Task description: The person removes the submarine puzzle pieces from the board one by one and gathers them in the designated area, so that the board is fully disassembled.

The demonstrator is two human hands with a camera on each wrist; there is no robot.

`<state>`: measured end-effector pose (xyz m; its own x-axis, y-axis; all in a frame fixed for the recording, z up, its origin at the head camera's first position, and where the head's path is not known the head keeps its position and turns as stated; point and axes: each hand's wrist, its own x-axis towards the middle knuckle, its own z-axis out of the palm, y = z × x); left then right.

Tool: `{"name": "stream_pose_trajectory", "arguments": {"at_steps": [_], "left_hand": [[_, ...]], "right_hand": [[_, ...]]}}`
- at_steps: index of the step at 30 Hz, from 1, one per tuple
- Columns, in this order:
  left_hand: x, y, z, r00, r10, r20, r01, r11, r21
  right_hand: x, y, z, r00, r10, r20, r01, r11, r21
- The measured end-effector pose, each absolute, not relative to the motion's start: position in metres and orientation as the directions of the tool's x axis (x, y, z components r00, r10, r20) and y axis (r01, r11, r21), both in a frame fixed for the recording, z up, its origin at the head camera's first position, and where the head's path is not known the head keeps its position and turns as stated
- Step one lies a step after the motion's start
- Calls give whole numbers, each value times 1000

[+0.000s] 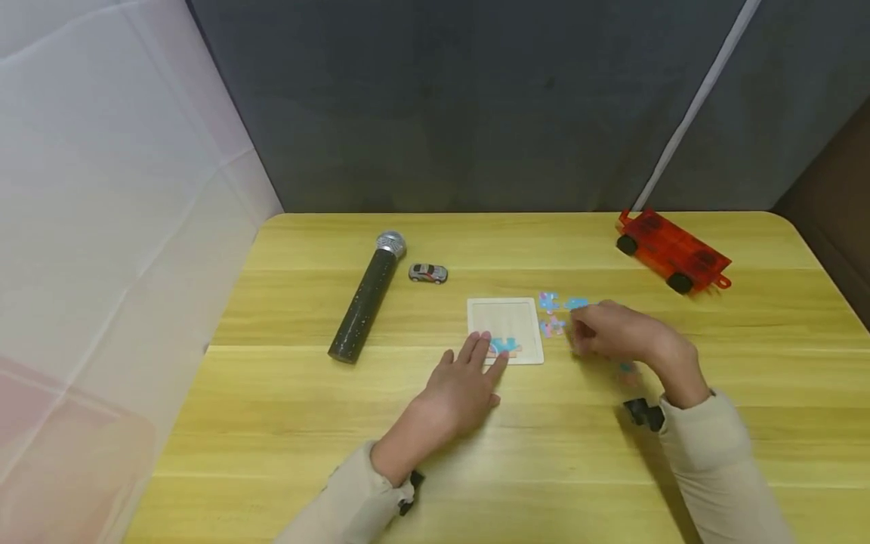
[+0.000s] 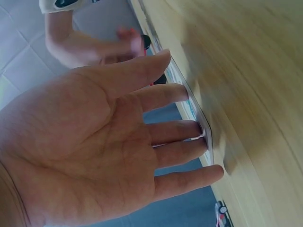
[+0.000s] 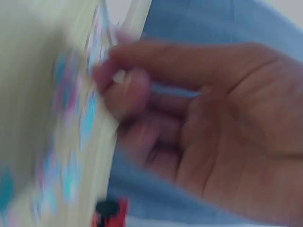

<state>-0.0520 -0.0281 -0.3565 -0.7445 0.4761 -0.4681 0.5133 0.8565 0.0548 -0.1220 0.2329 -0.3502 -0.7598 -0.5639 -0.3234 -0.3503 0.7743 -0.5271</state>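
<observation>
A square light-wood puzzle tray lies mid-table in the head view, with blue and pink puzzle pieces along its near edge. My left hand has its fingers stretched out, their tips resting on the tray's near-left part. Just right of the tray, my right hand is above the table with curled fingers. In the blurred right wrist view, thumb and finger pinch a small pale thing, apparently a puzzle piece, mostly hidden. Several loose puzzle pieces lie beside and partly under this hand.
A black microphone with a silver head lies at left, beside a small silver toy car. At back right stands a translucent red toy wagon with black wheels. A dark partition rises behind the table's far edge.
</observation>
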Motion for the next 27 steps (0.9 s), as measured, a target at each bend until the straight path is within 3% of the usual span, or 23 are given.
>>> {"name": "stream_pose_trajectory", "arguments": {"at_steps": [4,11,20,27], "left_hand": [[-50,-26,-357,-745,472,-471,521,853,29],[-40,-30,-361,-760,484,-435,546,837,-23],[-30,-34,-365,-766,499,-405,567,822,-60],[-27,-35,-366,-776,479,-411,557,826,-87]], "right_hand": [[-116,192,-362,-757,-644,-113,-525,702,-482],[-103,157,-379,-824,-555,-108,-485,792,-371],[-105,157,-382,-823,-564,-69,-488,763,-423],[-112,164,-384,-800,-599,-29,-485,675,-557]]}}
